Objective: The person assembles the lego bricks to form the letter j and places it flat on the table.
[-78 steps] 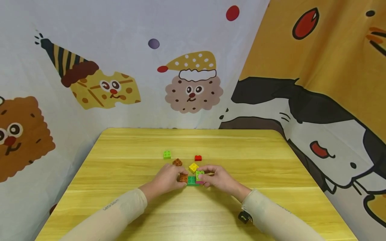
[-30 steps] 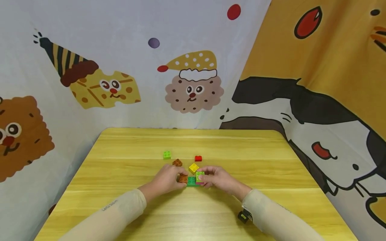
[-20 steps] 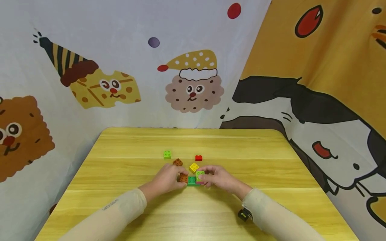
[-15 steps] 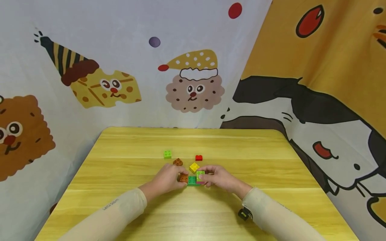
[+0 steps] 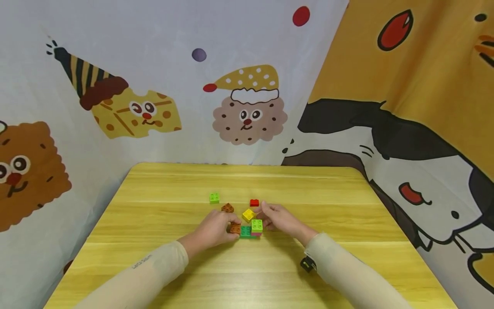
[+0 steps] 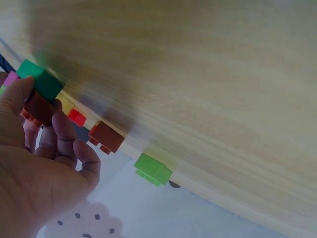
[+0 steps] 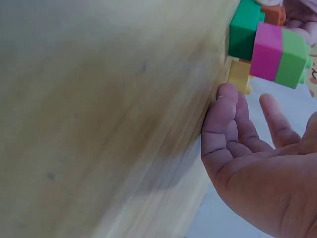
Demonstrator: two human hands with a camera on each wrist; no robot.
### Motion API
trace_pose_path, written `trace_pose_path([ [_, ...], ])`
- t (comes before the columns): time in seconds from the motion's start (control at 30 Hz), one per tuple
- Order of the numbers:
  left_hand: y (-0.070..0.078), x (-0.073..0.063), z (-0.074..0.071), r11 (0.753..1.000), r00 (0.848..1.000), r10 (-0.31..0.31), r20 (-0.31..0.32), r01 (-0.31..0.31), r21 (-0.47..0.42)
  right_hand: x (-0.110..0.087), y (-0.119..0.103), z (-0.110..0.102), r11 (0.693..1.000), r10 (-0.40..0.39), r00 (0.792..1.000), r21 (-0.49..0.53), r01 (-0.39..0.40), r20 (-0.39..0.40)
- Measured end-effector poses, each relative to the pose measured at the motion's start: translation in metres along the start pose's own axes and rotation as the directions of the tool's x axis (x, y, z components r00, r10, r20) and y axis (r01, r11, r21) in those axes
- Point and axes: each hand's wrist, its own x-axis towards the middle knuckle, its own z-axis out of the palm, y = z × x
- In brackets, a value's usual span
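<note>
A long green building brick lies on the table with a brown brick on its left end. My left hand pinches that brown brick between thumb and fingers. On the right end stands a pink brick, topped by a light green brick. Just beyond them, a yellow brick sits loose on the tabletop. My right hand holds nothing; its fingers are extended and apart, with fingertips close to the yellow brick at its right side. Whether they touch it, I cannot tell.
Farther back lie a second brown brick, a red brick and another light green brick. The wooden table ends at a cartoon-printed cloth behind it.
My right hand has let go of the light green and pink stack and shifted away from me, toward the yellow brick. The left hand keeps its place on the brown brick.
</note>
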Motion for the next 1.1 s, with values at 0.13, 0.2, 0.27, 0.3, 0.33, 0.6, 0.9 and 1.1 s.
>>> trace_pose_path([
  [0.13,0.002,0.0,-0.001,1.0,1.0,-0.004,0.012,0.005,-0.006,0.007,0.003,-0.002,0.997,-0.028,0.999,-0.07,0.029,0.022],
  [0.2,0.002,0.0,-0.001,1.0,1.0,-0.01,0.015,0.01,-0.003,0.009,0.004,-0.002,0.994,-0.037,0.999,-0.105,0.04,0.026],
  [0.27,0.003,0.0,-0.002,1.0,1.0,-0.012,0.014,0.013,-0.003,0.012,0.005,-0.002,0.99,-0.038,0.999,-0.134,0.04,0.024],
  [0.3,0.003,0.0,-0.002,1.0,1.0,-0.012,0.013,0.012,-0.005,0.012,0.005,-0.002,0.989,-0.035,0.999,-0.145,0.038,0.023],
  [0.33,0.003,0.0,-0.002,1.0,1.0,-0.012,0.012,0.012,-0.007,0.013,0.005,-0.002,0.988,-0.035,0.999,-0.152,0.038,0.022],
  [0.6,0.003,0.0,-0.001,1.0,1.0,-0.004,-0.001,0.004,0.007,0.015,0.008,-0.003,0.988,-0.032,0.999,-0.151,0.035,0.022],
  [0.9,0.0,0.0,0.0,1.0,1.0,0.001,-0.007,-0.001,-0.01,0.015,0.011,-0.005,0.969,-0.045,0.992,-0.247,0.015,-0.116],
  [1.1,-0.001,0.0,0.002,1.0,1.0,-0.003,-0.01,0.003,-0.004,0.017,0.015,-0.005,0.904,-0.125,0.976,-0.426,0.037,-0.18],
])
